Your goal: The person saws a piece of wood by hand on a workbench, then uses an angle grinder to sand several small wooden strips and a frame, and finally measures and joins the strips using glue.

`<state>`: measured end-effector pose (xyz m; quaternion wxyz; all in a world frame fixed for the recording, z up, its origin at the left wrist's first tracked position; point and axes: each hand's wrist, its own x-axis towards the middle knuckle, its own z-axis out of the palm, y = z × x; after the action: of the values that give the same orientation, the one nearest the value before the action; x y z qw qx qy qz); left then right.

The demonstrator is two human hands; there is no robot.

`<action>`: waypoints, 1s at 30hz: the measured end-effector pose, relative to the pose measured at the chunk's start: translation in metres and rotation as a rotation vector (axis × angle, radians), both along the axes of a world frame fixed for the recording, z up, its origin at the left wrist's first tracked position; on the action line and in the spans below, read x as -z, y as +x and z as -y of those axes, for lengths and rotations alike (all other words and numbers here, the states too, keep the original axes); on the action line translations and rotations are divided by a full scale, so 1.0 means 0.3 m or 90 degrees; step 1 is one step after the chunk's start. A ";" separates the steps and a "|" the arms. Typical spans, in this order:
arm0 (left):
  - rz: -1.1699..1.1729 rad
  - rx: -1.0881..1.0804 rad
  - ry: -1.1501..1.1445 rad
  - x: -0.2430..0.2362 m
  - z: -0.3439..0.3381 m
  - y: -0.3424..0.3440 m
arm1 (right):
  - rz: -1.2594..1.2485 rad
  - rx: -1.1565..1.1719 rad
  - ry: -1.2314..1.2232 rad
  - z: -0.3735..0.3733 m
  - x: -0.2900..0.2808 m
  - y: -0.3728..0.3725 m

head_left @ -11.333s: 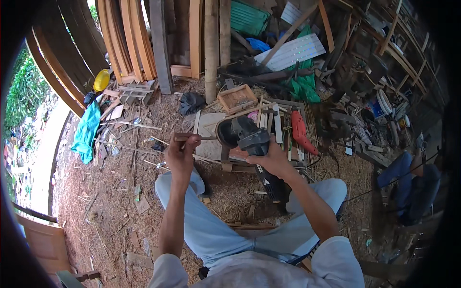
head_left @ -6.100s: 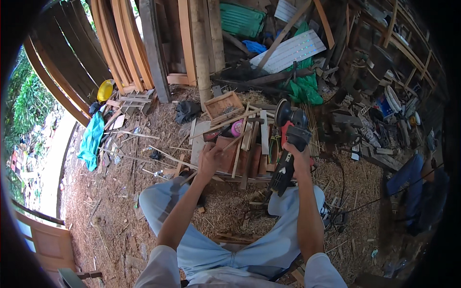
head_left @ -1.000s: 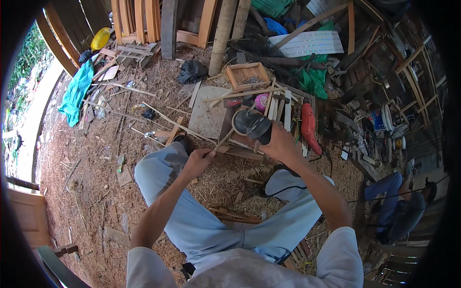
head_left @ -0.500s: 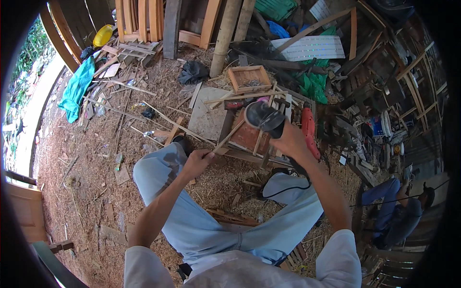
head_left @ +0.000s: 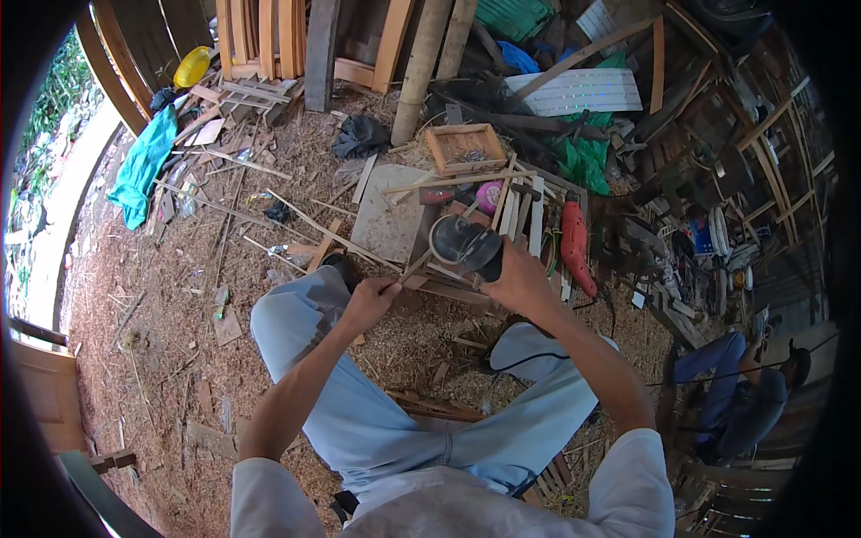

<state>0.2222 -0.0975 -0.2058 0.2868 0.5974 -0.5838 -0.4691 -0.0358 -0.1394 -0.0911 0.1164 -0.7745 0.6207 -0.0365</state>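
My right hand point(head_left: 520, 280) is closed around the body of a black power sander point(head_left: 465, 242) with a round pale-edged head. My left hand point(head_left: 369, 305) pinches the near end of a thin wooden strip point(head_left: 415, 267), which slants up and away to the right. The sander's head lies over the strip's far part and hides it; whether the two touch I cannot tell. Under them is a low work surface with wood pieces. Just right of my right hand lies a red power tool point(head_left: 575, 242). A pink round object point(head_left: 488, 197) and a hammer point(head_left: 525, 190) sit beyond the sander.
A small wooden box point(head_left: 439, 161) holding metal bits stands behind the work surface, beside a flat pale board point(head_left: 386, 211). Sawdust and loose strips cover the floor point(head_left: 179, 296). A dark cord point(head_left: 534, 360) runs by my right knee. Another person point(head_left: 749, 412) sits at the right.
My right hand has brought the sander left and toward me, over the strip, uncovering the pink object and the hammer. My left hand keeps its grip on the strip.
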 end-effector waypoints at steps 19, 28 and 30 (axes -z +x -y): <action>-0.023 -0.020 0.078 -0.031 0.014 -0.028 | 0.037 -0.057 0.032 -0.049 0.026 0.023; 0.005 -0.013 -0.044 0.034 0.003 -0.001 | 0.019 0.004 0.006 0.099 -0.034 -0.045; -0.018 -0.013 -0.059 0.039 0.007 -0.011 | 0.020 0.054 -0.006 0.141 -0.043 -0.095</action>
<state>0.2188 -0.0997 -0.2175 0.3271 0.5827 -0.5946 -0.4470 -0.0643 -0.1817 -0.0781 0.1208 -0.7475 0.6508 -0.0566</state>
